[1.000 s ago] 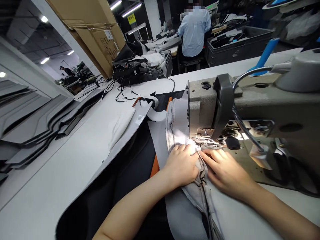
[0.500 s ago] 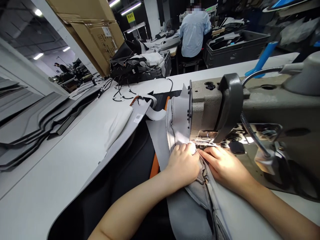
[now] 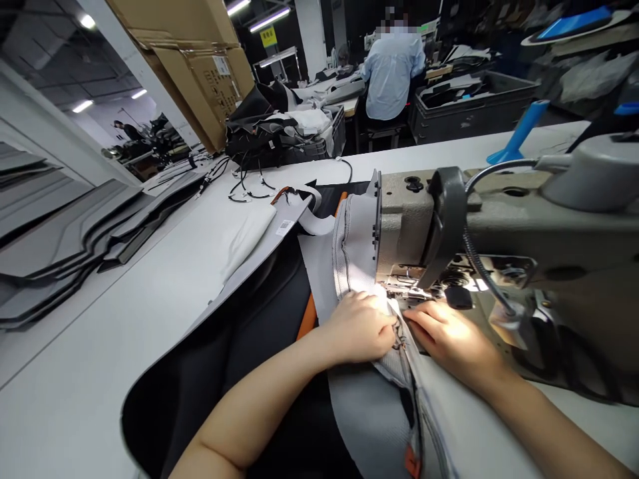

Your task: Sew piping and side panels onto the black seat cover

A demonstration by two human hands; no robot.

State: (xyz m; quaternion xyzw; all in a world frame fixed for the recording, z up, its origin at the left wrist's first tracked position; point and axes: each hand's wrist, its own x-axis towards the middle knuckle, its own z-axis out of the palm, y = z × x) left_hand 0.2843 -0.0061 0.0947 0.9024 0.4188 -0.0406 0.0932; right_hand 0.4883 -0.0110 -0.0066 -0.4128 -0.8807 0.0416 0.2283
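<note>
A large grey and black sewn cover with orange strips (image 3: 354,412) lies under the head of an industrial sewing machine (image 3: 404,226). My left hand (image 3: 362,326) is closed on the cover's thick seam, just in front of the lit presser foot (image 3: 407,291). Its fingertips are partly hidden. On the other side of the seam, my right hand (image 3: 444,332) lies on the machine bed with its fingers stretched toward the cover's edge. Whether those fingertips touch the edge I cannot tell. The needle is hard to make out.
Stacked grey panels (image 3: 60,246) lie along the left. Thin black cables (image 3: 249,186) and a white cloth piece (image 3: 249,236) are on the white table (image 3: 164,326). Behind stand a cardboard box (image 3: 200,73), a dark crate (image 3: 474,106) and a seated person in a blue shirt (image 3: 392,73).
The view has shifted slightly. My right fingers have drawn back a little from the seam. The cover's near edge has shifted, and an orange patch now shows at the bottom.
</note>
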